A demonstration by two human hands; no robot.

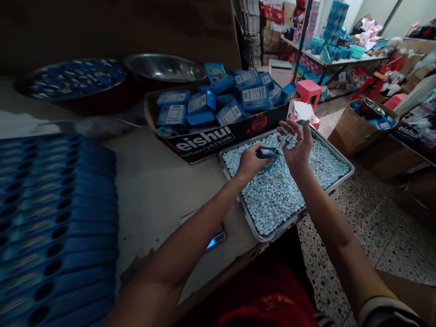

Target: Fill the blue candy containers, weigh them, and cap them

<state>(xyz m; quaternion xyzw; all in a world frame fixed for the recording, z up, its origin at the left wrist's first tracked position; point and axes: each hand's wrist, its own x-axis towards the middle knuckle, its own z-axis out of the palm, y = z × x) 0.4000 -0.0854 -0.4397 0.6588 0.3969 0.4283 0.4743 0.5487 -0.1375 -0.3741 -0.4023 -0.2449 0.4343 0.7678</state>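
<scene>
Clear plastic tray (252,227), round-cornered, at the worn table edge (238,260), full of small pale rounded pellets (272,200). Over it, left hand (251,160) grips small blue cardboard box (267,152); right hand (299,149), cupped, holds pellets. Tabletop (153,190) gives room leftward. Beyond: printed carton (243,134) of blue boxes (255,96).

Your tray (248,217) sits at the edge of the table (146,190), with pellets (272,195) spread inside. Over the tray, your left hand (250,161) holds a box (267,154) on the left; your right hand (299,145) cups pellets on the right. Just behind the tray, extending left, stands a carton (211,145) containing packets (255,97). Farther behind and left of the tray are two bowls (166,68). Well left of the tray stand stacked boxes (68,227). Left of the tray, a scale (220,237) lies partly beneath your forearm (197,218). Floor level: stool (308,88) behind the tray, bin carton (354,127) to its right.
</scene>
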